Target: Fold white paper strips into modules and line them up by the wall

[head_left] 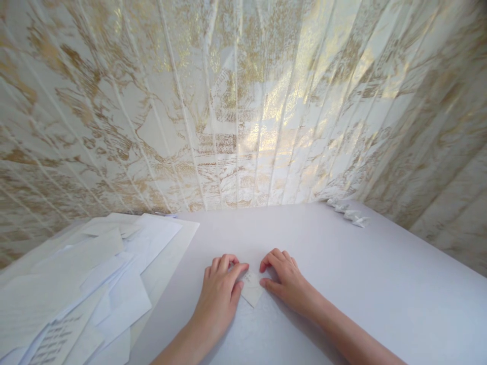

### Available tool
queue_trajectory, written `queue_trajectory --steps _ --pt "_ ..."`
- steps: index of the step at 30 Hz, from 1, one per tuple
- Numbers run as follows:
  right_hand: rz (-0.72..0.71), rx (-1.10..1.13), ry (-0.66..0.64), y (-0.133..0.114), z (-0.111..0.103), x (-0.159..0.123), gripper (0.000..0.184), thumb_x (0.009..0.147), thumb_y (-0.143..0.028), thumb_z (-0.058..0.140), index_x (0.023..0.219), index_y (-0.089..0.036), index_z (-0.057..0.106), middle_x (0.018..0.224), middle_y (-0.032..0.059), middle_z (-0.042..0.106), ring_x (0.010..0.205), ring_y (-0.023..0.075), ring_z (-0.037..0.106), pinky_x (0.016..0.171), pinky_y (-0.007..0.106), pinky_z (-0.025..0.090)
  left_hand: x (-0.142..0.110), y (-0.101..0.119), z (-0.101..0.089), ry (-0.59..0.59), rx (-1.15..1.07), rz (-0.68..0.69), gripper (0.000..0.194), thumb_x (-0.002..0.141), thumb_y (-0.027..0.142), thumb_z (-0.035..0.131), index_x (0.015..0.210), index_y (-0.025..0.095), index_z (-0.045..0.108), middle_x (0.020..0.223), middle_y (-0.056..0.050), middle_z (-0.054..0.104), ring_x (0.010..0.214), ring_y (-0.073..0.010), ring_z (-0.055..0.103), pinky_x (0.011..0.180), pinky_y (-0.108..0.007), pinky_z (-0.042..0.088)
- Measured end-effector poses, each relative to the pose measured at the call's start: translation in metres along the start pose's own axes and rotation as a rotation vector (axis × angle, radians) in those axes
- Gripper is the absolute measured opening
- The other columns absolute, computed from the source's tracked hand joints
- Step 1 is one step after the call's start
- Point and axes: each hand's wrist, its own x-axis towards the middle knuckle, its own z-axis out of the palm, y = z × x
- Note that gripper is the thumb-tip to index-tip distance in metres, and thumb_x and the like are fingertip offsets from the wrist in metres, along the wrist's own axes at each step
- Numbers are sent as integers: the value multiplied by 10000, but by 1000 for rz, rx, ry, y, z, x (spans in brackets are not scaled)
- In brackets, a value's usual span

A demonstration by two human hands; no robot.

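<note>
A small piece of folded white paper [252,293] lies on the table between my two hands, one pointed corner toward me. Faint printed marks show near its upper part. My left hand [220,284] holds it at the left side, the index finger at the upper edge and the thumb along the left edge. From the right, my right hand [283,279] has its thumb at the paper's right corner and its index finger curled just above. The other fingers of both hands are bent, and the fingertips hide parts of the paper's edges.
A loose heap of white paper sheets [95,263], some printed, covers the left of the white table [373,299]. Several small folded paper shapes [348,213] stand in a row at the back right. A gold-patterned curtain [236,111] hangs along the table's far edge.
</note>
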Motion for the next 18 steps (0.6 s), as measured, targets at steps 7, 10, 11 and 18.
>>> queue_trajectory --steps 7,10,11,18 --pt "-65 44 -25 7 -7 -5 152 854 -91 583 915 -228 606 989 17 598 941 211 529 866 376 418 -4 -3 3 14 -24 91 380 896 72 397 1165 252 597 1193 -69 561 1134 -250 479 938 -436 422" --pt "-101 67 -38 3 -5 -7 177 827 -143 666 967 -235 608 1039 17 586 975 216 522 894 378 417 -6 -4 3 1 -54 130 387 871 37 379 1112 248 595 1227 -63 559 1178 -241 465 981 -435 408" --pt "-111 73 -39 1 -3 -8 244 787 -160 720 988 -233 604 1070 21 580 999 223 516 910 384 414 -7 -5 2 -3 -64 142 417 853 20 378 1137 247 584 1260 -64 553 1200 -240 456 998 -437 400" --pt "-87 87 29 -10 11 -10 333 720 -89 757 985 -187 580 1110 66 563 1012 255 504 906 420 419 -8 -2 -6 -94 -152 235 689 761 -41 394 1356 301 454 1310 -16 578 1211 -209 471 1044 -412 391"
